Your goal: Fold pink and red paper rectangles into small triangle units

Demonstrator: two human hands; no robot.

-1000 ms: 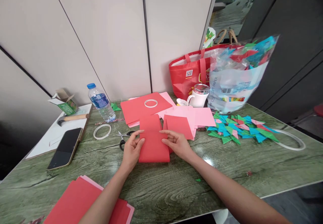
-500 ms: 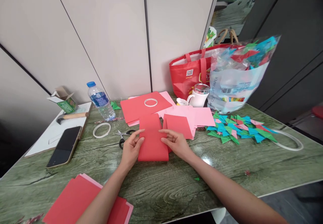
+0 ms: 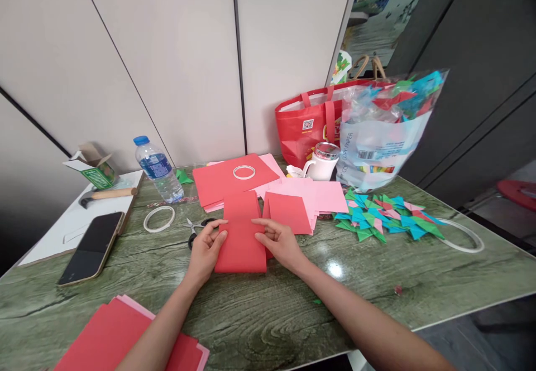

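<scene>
We log both forearms entering from the near edge and converging at centre. The red sheet [image 3: 242,242] lies on the green surface [image 3: 268,315], just near of the red card [image 3: 288,212] and pink stack [image 3: 330,195]. Left hand [image 3: 205,248] pinches the sheet's left edge, thumb on top, wrist straight. Right hand [image 3: 280,241] pinches the right edge, thumb on top, wrist angled inward. Scissors [image 3: 196,229] lie just beside the left hand's fingertips; folded triangles [image 3: 379,217] sit well right.
</scene>
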